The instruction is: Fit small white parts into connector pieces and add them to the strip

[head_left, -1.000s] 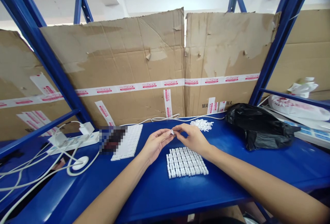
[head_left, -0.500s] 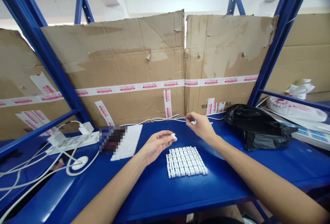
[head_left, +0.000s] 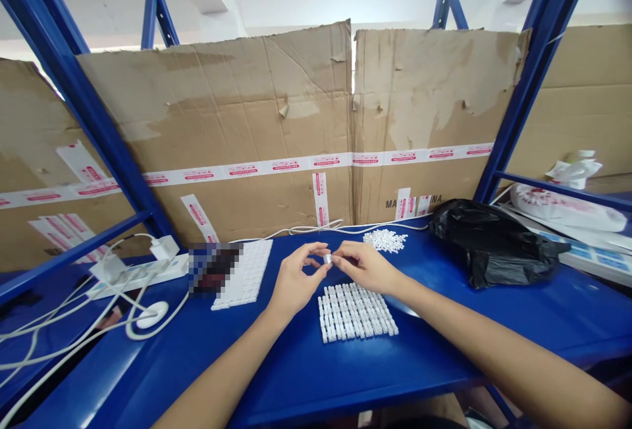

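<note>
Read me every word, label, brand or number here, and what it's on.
"MA": cardboard panel behind the black bag, left of short tape strips.
"NA": same panel, right of those strips.
Red print on the long white tape: too small to read.
Nothing else legible.

On the worktop I see rows of pieces, a pile behind them, the bag at right, the power strip at left, cardboard behind all.
</note>
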Demonstrator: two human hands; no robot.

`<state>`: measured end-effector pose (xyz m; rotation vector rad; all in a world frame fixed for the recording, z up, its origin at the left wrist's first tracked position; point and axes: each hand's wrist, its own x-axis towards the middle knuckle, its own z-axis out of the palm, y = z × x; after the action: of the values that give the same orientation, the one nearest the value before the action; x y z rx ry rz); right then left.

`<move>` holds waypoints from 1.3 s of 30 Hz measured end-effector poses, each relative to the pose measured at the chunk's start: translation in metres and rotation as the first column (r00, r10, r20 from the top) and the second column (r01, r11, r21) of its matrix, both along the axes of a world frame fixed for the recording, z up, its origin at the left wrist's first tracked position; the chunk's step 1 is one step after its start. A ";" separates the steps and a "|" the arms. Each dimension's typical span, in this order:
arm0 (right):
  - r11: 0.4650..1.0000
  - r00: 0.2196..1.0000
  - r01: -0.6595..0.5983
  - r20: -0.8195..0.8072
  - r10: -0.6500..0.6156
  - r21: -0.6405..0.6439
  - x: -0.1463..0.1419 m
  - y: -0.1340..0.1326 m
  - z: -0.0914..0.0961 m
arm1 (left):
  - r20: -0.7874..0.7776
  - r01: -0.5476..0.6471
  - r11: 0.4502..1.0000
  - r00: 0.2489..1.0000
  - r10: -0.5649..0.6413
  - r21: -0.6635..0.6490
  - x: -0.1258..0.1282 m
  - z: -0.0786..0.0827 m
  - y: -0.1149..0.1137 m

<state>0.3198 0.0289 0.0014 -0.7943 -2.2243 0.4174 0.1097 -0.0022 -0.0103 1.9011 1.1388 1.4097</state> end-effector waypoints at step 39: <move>0.827 0.780 0.549 0.279 -0.560 0.123 0.054 0.046 -0.011 | -0.303 -0.036 0.984 0.953 -0.018 -0.172 -0.054 -0.001 0.028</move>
<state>0.3741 0.0751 -0.0091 -1.5234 -2.1176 -0.0440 0.0557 0.0261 -0.0118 2.0309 1.3662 1.0030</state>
